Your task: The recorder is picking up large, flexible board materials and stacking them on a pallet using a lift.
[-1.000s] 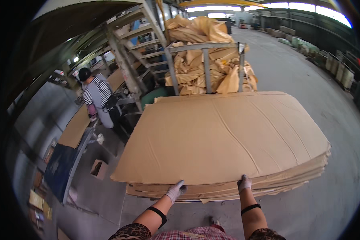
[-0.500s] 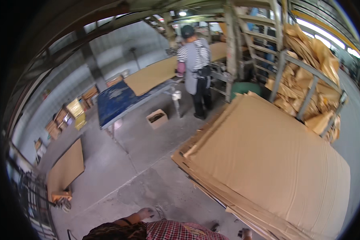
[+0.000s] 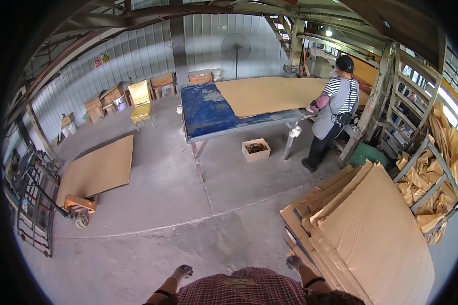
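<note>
My left hand (image 3: pixel 182 272) hangs low in front of me over the bare concrete floor, holding nothing I can see, its fingers loosely apart. My right hand (image 3: pixel 294 262) is on the other side of my checked garment, close to the edge of a stack of large brown cardboard sheets (image 3: pixel 376 218). It too appears to hold nothing, with loose fingers; whether it touches the cardboard I cannot tell. Both hands look small and dark at the fingertips.
A blue-topped table (image 3: pixel 203 114) carries a long cardboard sheet (image 3: pixel 269 96); a person in an apron (image 3: pixel 336 107) works at its right end. Beneath stands an open box (image 3: pixel 257 156). At left are a pallet jack (image 3: pixel 81 206) under a board (image 3: pixel 99 168) and a yellow chair (image 3: pixel 141 104).
My view has swung to the right-hand side's opposite, leftward, so the table and cardboard stack sit further right. Both my hands now show more fully. The other person remains at the table.
</note>
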Motion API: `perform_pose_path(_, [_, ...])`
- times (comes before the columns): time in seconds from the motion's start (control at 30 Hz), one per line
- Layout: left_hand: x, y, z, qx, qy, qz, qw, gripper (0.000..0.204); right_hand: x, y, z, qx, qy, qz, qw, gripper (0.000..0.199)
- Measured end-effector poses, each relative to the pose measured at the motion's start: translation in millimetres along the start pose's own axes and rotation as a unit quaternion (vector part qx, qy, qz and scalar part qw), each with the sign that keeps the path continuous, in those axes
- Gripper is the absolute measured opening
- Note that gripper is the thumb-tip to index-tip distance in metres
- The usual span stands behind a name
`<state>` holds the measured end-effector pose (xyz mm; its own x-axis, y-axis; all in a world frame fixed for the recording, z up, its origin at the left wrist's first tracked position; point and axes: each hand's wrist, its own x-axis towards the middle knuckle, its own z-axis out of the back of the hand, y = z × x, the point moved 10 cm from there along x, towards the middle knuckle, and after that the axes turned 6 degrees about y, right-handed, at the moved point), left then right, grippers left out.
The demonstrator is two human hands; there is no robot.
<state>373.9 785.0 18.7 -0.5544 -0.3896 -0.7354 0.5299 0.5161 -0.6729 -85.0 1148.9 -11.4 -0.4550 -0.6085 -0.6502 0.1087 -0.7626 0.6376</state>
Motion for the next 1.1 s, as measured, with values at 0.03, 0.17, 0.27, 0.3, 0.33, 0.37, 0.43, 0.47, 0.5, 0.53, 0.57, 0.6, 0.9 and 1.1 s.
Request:
perform_pose_path(0.03, [7.4,-6.1,22.4,-0.004,-0.043,-0.016,0.999,0.019,-5.0,87.3,9.1,-0.127,-0.058,0.089,0.986,0.029])
perform_pose_path(0.17, [28.7,-51.3,67.5,-0.02,-0.11,-0.077,0.991,0.017,63.0,220.0,-47.2,-0.426,-0.04,0.484,0.763,0.019])
perform_pose_path(0.27, [40.4,-49.5,101.3,-0.036,-0.114,-0.127,0.985,0.016,116.2,263.0,-53.0,-0.259,0.137,0.13,0.947,0.017])
perform_pose_path(0.3, [47.0,-1.8,133.6,0.0,-0.125,-0.138,0.982,0.017,128.5,290.9,-67.7,-0.262,0.155,0.153,0.94,0.017])
perform_pose_path(0.33, [47.5,-7.0,144.9,0.045,-0.117,-0.144,0.982,0.019,148.4,290.4,-67.7,-0.266,0.146,0.102,0.947,0.019])
perform_pose_path(0.37, [43.6,-10.2,171.6,0.051,-0.128,-0.139,0.981,0.019,168.3,288.1,-67.4,-0.27,0.138,0.053,0.951,0.022])
perform_pose_path(0.43, [17.8,-27.9,231.4,0.038,-0.187,-0.132,0.973,0.019,184.6,316.0,-82.3,-0.399,0.189,0.116,0.889,0.036])
perform_pose_path(0.47, [4.5,-50.0,262.8,0.043,-0.207,-0.132,0.968,0.019,217.7,304.3,-82.1,-0.438,0.143,0.127,0.878,0.044])
perform_pose_path(0.5, [-19.5,-61.2,297.3,0.042,-0.238,-0.129,0.962,0.02,233.8,305.7,-91.0,-0.409,0.207,0.092,0.884,0.044])
perform_pose_path(0.53, [-40.1,-69.0,323.0,0.036,-0.265,-0.126,0.955,0.02,240.5,318.2,-99.4,-0.384,0.27,0.052,0.882,0.044])
perform_pose_path(0.57, [-50.6,-77.2,338.3,0.029,-0.281,-0.123,0.951,0.02,252.2,342.6,-105.8,-0.384,0.276,0.06,0.879,0.044])
perform_pose_path(0.6, [-54.7,-83.2,346.6,0.019,-0.294,-0.12,0.948,0.02,264.7,364.5,-105.4,-0.421,0.266,0.072,0.864,0.042])
perform_pose_path(0.9, [19.2,-119.3,436.0,-0.083,-0.313,-0.111,0.94,0.023,391.6,525.7,-181.9,-0.597,0.187,0.351,0.697,0.022])
perform_pose_path(1.1, [117.3,-207.1,548.3,-0.087,-0.254,-0.113,0.957,0.025,465.4,631.3,-162.0,-0.167,0.169,0.289,0.927,0.026])
